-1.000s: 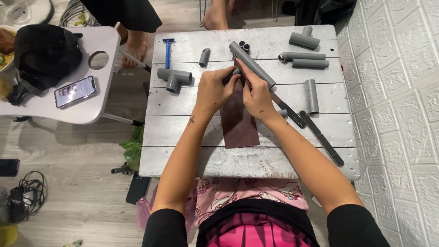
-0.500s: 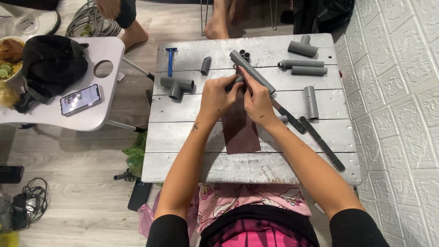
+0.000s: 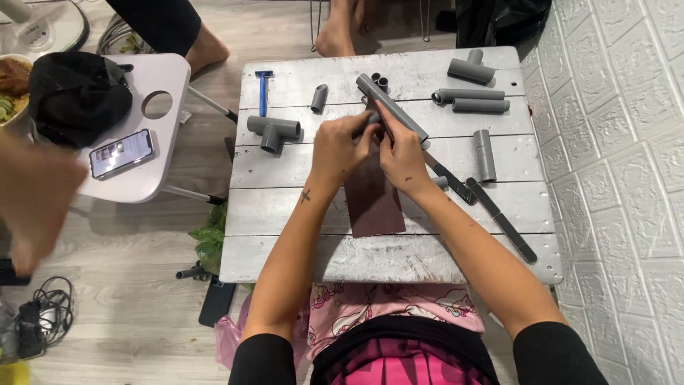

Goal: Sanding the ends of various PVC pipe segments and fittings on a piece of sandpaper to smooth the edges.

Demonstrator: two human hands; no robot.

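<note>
Left hand (image 3: pixel 340 146): your fingers are clenched around the near end of the long grey pipe (image 3: pixel 393 109), steadying it just above the table (image 3: pixel 370 249).
Right hand (image 3: pixel 401 151): fingers pinch the same pipe a little further along, pressing a fold of dark red-brown sandpaper sheet (image 3: pixel 372 196) against it; the sheet's free end trails down onto the table, probably so it stays flat and out of the way.
Pipe: tilted, far end pointing up and left over the boards, between both hands.
Nearby: grey tee fitting (image 3: pixel 273 130) to your left, short grey pipe pieces (image 3: pixel 479 100) to the right, blue razor (image 3: pixel 263 89) at the far edge, black file (image 3: pixel 501 219) beside your right forearm.
Side table (image 3: pixel 153 171): holds a phone (image 3: pixel 122 152), well apart.
</note>
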